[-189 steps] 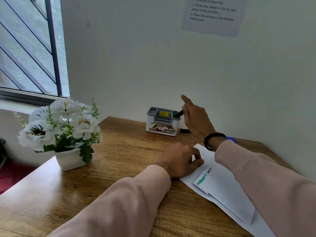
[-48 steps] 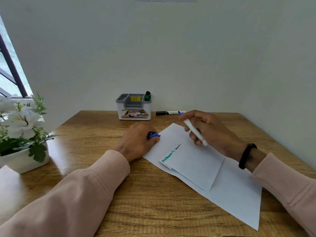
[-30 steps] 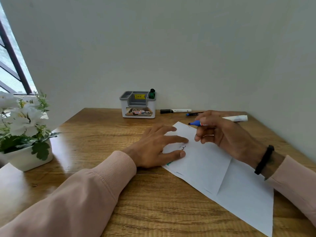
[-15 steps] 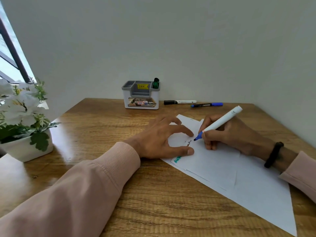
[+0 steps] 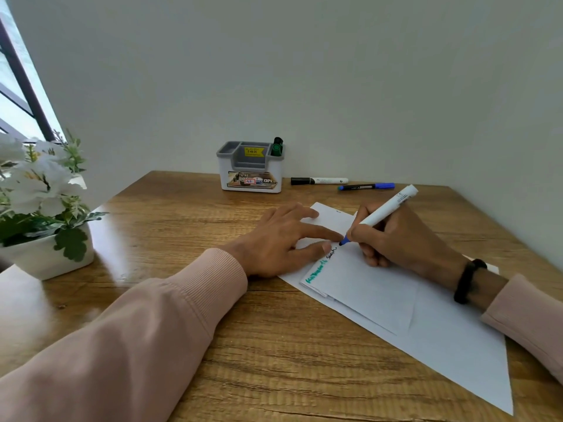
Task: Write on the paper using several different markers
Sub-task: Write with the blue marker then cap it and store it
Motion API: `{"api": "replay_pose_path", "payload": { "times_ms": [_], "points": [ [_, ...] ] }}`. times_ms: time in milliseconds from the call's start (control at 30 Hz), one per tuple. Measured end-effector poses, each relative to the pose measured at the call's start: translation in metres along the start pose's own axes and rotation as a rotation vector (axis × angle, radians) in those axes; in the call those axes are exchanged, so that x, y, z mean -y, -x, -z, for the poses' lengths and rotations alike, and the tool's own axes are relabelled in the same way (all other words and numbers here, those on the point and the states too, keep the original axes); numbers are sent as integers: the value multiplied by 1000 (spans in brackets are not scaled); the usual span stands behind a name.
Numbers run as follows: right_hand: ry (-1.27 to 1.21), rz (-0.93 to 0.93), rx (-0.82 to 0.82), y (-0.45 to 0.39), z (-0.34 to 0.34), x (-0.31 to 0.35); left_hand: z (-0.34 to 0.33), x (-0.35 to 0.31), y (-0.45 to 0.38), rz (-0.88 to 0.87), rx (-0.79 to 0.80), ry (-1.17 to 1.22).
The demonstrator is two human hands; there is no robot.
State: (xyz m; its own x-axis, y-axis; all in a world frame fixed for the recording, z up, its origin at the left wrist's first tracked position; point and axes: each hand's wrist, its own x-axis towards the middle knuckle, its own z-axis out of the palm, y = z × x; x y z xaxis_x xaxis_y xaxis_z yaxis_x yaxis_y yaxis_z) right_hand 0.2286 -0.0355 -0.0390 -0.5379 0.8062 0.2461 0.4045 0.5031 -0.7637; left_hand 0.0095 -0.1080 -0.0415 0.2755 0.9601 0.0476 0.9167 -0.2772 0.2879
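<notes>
Flower pot (image 5: pixel 45 257) and blooms cut off by left edge. Window frame (image 5: pixel 27 86) only a sliver at left edge. Green and black writing on paper (image 5: pixel 380 287) too small to read. Left hand (image 5: pixel 280 242) covers the paper's upper-left part. Marker (image 5: pixel 380 216) barrel partly hidden inside right hand (image 5: pixel 402 242) grip. Green marker (image 5: pixel 276 146) mostly hidden inside organizer (image 5: pixel 251 169). Both sleeves run out of frame.
</notes>
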Motion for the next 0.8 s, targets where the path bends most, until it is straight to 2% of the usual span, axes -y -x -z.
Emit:
{"api": "replay_pose_path", "payload": {
  "times_ms": [200, 800],
  "points": [
    [-6, -27, 9, -1, -1, -1, -1, 2, -3, 6, -39, -41],
    [53, -26, 17, 0, -4, 0, 0, -2, -2, 47, -4, -17]
  ]
}}
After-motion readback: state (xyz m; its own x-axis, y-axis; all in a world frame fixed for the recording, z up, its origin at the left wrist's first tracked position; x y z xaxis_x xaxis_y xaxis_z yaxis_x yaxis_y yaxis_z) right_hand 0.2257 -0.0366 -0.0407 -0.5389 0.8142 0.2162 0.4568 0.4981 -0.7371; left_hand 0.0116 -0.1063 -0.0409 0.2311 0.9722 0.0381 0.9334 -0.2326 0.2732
